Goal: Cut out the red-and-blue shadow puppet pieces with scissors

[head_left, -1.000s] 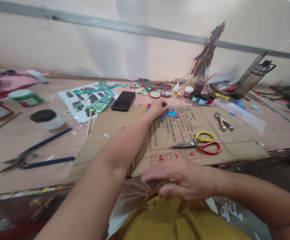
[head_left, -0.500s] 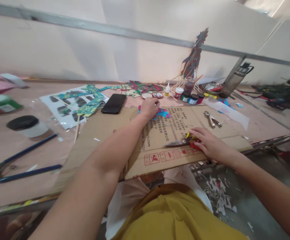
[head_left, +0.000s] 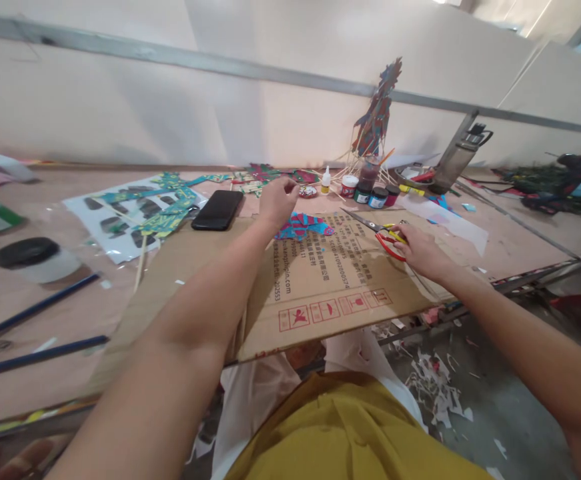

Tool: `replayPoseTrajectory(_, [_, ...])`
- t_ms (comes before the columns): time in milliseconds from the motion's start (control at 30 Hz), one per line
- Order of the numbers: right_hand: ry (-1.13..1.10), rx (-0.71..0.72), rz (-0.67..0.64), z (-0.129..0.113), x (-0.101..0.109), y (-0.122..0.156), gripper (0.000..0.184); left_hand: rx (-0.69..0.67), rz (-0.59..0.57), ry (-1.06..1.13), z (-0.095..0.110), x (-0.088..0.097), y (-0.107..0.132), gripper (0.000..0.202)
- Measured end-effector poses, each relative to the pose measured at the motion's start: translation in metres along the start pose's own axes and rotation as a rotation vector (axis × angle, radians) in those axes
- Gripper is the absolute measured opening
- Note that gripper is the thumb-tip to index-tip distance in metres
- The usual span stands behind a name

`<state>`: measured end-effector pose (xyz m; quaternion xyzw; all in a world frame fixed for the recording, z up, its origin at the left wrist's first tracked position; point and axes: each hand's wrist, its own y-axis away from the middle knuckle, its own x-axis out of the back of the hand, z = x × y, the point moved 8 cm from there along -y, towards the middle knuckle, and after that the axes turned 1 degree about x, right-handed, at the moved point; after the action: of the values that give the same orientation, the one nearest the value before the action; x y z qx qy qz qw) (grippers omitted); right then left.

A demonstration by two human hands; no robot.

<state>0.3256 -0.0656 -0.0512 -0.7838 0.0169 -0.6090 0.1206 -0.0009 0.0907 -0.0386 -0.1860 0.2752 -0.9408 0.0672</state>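
My left hand (head_left: pixel 277 203) is over the back edge of the cardboard, beside a small round dish of little pieces (head_left: pixel 307 191). Its fingers are curled together; whatever they may hold is hidden. Just below it lies a blue and magenta painted cutout (head_left: pixel 304 227), flat on the cardboard sheet (head_left: pixel 320 287). My right hand (head_left: pixel 420 250) grips the handles of scissors (head_left: pixel 381 231), one handle yellow and one red. The blades point left and away from me, near the cardboard's back edge.
A black phone (head_left: pixel 217 210) lies left of centre. Behind stand a glue bottle (head_left: pixel 325 181), several paint jars (head_left: pixel 379 197) and painted cutouts on sticks (head_left: pixel 375 123). At right is a water bottle (head_left: pixel 457 160); long blue-handled pliers (head_left: pixel 40 313) lie at left.
My right hand has carried the scissors away from me, toward the back of the cardboard. My left hand has drawn slightly left and back, uncovering more of the cutout.
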Motion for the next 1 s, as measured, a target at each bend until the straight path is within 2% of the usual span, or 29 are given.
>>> replayPoseTrajectory(100, [0.058,-0.095,0.005,0.012,-0.010,-0.019,0.023,0.088,0.091,0.066,-0.019,0.018,-0.004,0.020])
replayPoseTrajectory(200, [0.042,-0.054,0.032,-0.002,-0.015,-0.036,0.017,0.184,0.127,-0.083,-0.037,0.030,-0.002,0.021])
replayPoseTrajectory(267, [-0.004,0.032,0.032,-0.027,-0.019,-0.050,0.020,0.226,0.109,-0.198,-0.045,0.031,0.002,0.021])
replayPoseTrajectory(400, [-0.136,0.197,-0.037,-0.096,-0.041,-0.088,0.026,0.258,0.069,-0.315,-0.051,0.030,0.007,0.022])
replayPoseTrajectory(500, [-0.167,0.214,-0.097,-0.136,-0.063,-0.120,0.029,0.278,0.011,-0.386,-0.051,0.032,0.009,0.024])
replayPoseTrajectory(567, [-0.148,0.174,-0.104,-0.149,-0.076,-0.137,0.026,0.284,-0.041,-0.435,-0.052,0.036,0.011,0.023])
replayPoseTrajectory(700, [-0.105,0.080,-0.148,-0.152,-0.100,-0.149,0.038,0.290,-0.145,-0.538,-0.056,0.041,0.026,0.030])
replayPoseTrajectory(800, [-0.114,0.051,-0.163,-0.148,-0.113,-0.147,0.039,0.259,-0.204,-0.576,-0.058,0.034,0.039,0.039])
replayPoseTrajectory(900, [-0.164,0.050,-0.124,-0.141,-0.115,-0.147,0.043,0.215,-0.238,-0.565,-0.059,0.028,0.044,0.043])
replayPoseTrajectory(1000, [-0.241,0.060,-0.078,-0.132,-0.107,-0.150,0.047,0.165,-0.219,-0.462,-0.060,0.030,0.043,0.043])
